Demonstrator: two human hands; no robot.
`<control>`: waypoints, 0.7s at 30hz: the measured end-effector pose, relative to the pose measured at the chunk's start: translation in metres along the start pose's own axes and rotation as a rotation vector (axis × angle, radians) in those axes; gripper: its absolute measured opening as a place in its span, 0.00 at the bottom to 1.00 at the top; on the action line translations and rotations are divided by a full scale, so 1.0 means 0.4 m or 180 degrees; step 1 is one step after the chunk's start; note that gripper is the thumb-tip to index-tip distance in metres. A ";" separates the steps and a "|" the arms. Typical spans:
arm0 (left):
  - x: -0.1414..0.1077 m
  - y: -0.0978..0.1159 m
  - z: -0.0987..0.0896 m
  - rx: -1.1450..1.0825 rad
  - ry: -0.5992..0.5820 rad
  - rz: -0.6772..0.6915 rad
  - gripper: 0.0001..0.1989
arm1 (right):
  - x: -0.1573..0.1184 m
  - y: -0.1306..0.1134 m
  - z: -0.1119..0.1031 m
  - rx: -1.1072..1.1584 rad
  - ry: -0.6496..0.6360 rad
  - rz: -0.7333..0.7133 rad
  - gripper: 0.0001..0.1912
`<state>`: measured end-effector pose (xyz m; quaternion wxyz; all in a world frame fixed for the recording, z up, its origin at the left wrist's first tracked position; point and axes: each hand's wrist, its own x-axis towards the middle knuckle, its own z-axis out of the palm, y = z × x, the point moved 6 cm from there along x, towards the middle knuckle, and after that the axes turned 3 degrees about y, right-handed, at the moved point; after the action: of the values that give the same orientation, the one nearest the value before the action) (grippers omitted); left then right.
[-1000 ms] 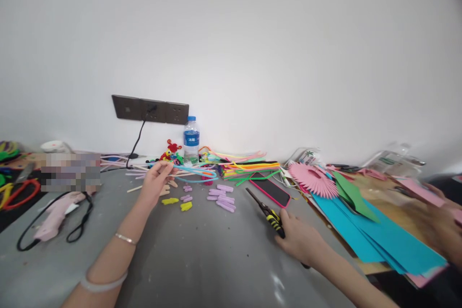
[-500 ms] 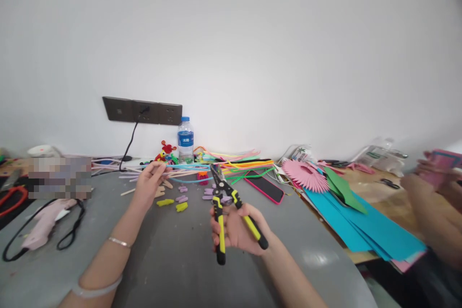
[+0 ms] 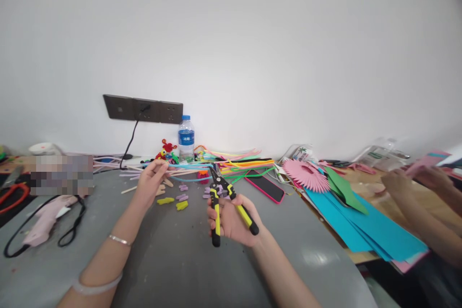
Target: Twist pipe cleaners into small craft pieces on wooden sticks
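Observation:
Between the fingertips of my left hand (image 3: pixel 153 178) is a light blue pipe cleaner (image 3: pixel 187 167), stretched out to the right. My right hand (image 3: pixel 236 221) grips yellow-and-black wire cutters (image 3: pixel 215 209), their handles spread apart and jaws pointing up. The jaw tips are at the right end of the blue stem; I cannot tell if they touch it. Below the stem on the grey table lie short folded purple pieces (image 3: pixel 182 197), yellow-green pieces (image 3: pixel 165 200) and beige pieces (image 3: pixel 168 183).
Behind my hands stand a water bottle (image 3: pixel 186 139) and a red fuzzy figure (image 3: pixel 169 145). Coloured pipe cleaners (image 3: pixel 252 166) and a phone (image 3: pixel 265 186) lie right of centre. A pink glue gun (image 3: pixel 46 221) is at left. Blue paper (image 3: pixel 364 226) and another person's hands (image 3: pixel 400 187) are at right.
The wire cutters and my right hand have moved slightly up and left, towards the blue stem's end. My left hand stays nearly still. The other person's hands have shifted left.

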<state>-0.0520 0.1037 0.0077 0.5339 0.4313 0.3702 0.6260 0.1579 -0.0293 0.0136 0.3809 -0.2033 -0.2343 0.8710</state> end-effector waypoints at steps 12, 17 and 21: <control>-0.026 0.023 0.024 0.0535 -0.0481 0.0507 0.15 | 0.004 -0.003 0.011 0.0335 0.0115 -0.0440 0.13; -0.026 0.029 0.027 0.0705 -0.0652 0.0643 0.16 | -0.007 0.016 0.016 0.0296 0.0002 -0.0658 0.10; -0.015 0.037 0.011 0.0738 -0.0377 0.0724 0.17 | -0.026 -0.003 0.003 0.0256 0.0249 -0.1018 0.09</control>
<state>-0.0527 0.0953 0.0222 0.4272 0.5652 0.3566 0.6090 0.1644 -0.0368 0.0172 0.5313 -0.1817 -0.2137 0.7994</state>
